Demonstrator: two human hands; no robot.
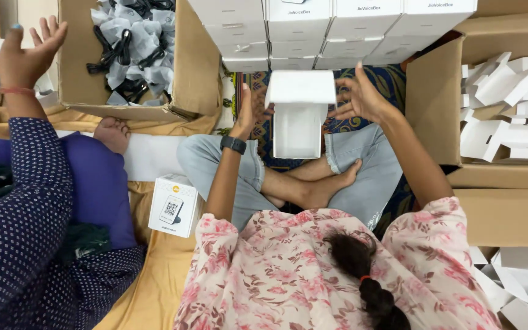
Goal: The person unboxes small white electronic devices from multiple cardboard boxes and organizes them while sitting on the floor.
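While both hands sit up at chest height over the crossed legs, the left hand (249, 113) presses its palm and fingers flat against the left side of a small white cardboard box with its lid flap open (298, 116), and the right hand (362, 98) is spread wide just off the box's right side, fingertips at the lid edge; whether they actually touch, cannot tell. Box is upright-ish, open flap on top, held in the air between the two hands, above the bare feet (319, 186). Black smartwatch (233, 145) on the left wrist. Person wears a pink floral top (288, 269) and light blue jeans (209, 162), dark braid (368, 287) down the back. Beyond the box, rows of closed white cartons (331, 30) stacked side by side on the floor. To the right, a brown corrugated carton (435, 98) full of loose white folded card inserts (508, 104); more white inserts at lower right (520, 281). At left front, another brown carton (190, 67) holding black cables in grey wrappers (132, 46). One white printed product box (174, 205) stands on the tan cloth (148, 287) by the left knee. A second person in a dark blue dotted sleeve (25, 201) sits at far left, one hand (29, 52) raised open, well apart from the box.
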